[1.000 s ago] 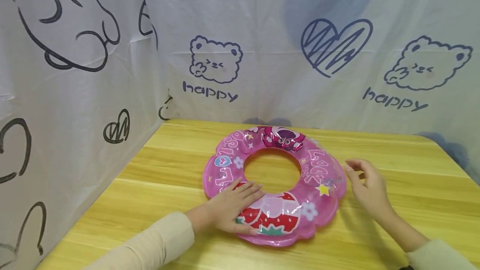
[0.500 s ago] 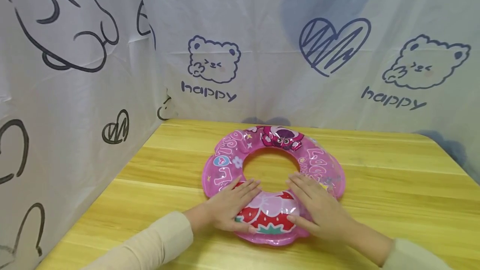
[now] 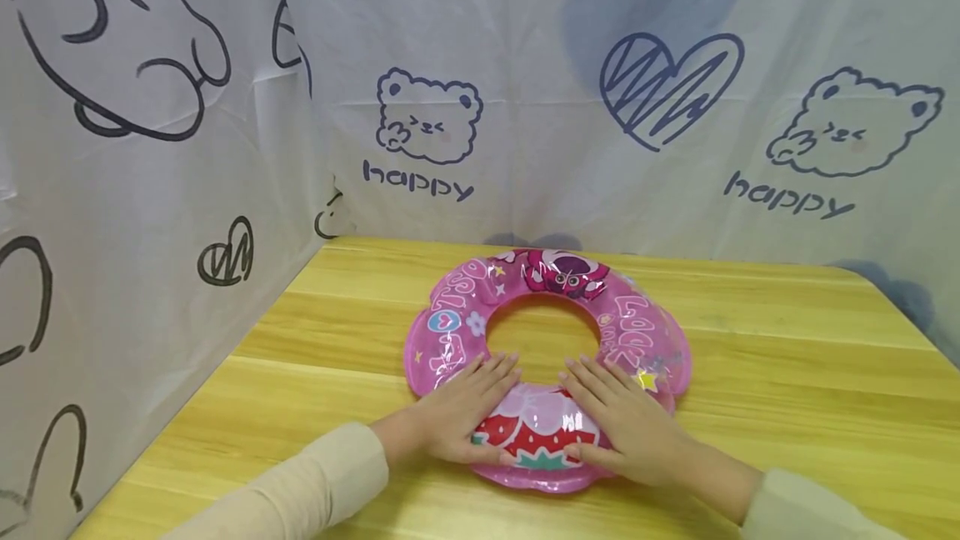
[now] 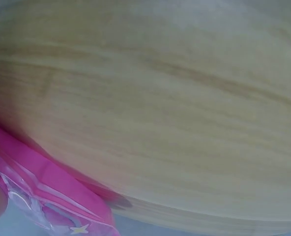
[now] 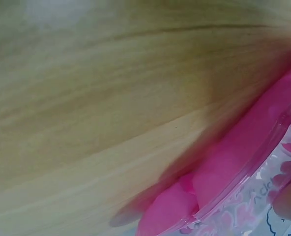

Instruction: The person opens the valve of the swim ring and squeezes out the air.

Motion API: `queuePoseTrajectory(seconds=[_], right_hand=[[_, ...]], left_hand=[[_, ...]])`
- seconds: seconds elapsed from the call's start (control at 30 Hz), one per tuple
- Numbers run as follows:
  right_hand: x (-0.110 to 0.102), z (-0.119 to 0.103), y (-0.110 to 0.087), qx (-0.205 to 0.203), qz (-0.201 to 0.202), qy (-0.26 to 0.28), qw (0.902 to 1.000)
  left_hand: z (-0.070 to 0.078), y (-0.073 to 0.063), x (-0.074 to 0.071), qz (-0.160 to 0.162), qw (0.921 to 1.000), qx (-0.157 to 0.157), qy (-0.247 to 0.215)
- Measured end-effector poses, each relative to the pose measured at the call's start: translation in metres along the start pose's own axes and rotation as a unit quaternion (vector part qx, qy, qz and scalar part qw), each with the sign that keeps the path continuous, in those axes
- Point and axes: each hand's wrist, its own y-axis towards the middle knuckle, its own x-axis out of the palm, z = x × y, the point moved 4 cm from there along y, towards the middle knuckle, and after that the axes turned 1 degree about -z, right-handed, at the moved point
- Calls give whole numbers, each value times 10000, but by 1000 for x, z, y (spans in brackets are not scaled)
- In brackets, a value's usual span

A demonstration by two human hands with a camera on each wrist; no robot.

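On yellow wood-grain table (image 3: 787,340): glossy pink inflatable plastic ring (image 3: 476,323), lying flat.
Left hand (image 3: 468,411): fingers straight, ungripped, resting on ring's near-left top.
Right hand (image 3: 633,423): likewise straight, ungripped, near-right top.
Hand spacing: straddles strawberry print (image 3: 543,432), likely steadying ring evenly.

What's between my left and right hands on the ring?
In the head view, only the strawberry print on the near part of the pink inflatable ring shows between the left hand and the right hand; no separate object lies there.
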Motion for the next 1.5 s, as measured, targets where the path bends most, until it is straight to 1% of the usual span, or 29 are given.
queuePoseTrajectory(seconds=[0.2, 0.43, 0.53, 0.83, 0.93, 1.03, 1.23, 1.5], right_hand=[[4, 1, -2, 209, -255, 215, 9992], [10, 2, -4, 359, -443, 384, 9976], [11, 2, -5, 378, -493, 395, 9973], [13, 2, -6, 237, -427, 328, 9983], [14, 1, -5, 250, -489, 367, 9978], [14, 1, -5, 329, -645, 485, 9962], [15, 1, -3, 508, -1092, 782, 9896], [17, 3, -3, 574, -1371, 1010, 9837]], left_hand=[[1, 1, 1, -50, 9997, -54, 217], [2, 2, 4, -167, 9993, -146, 299], [3, 3, 5, -234, 9988, -190, 376], [3, 4, 9, -230, 9970, -154, 725], [2, 4, 10, -290, 9964, -189, 780], [3, 4, 10, -333, 9959, -210, 814], [3, 4, 9, -359, 9953, -220, 876], [3, 6, 9, -212, 9947, -108, 999]])
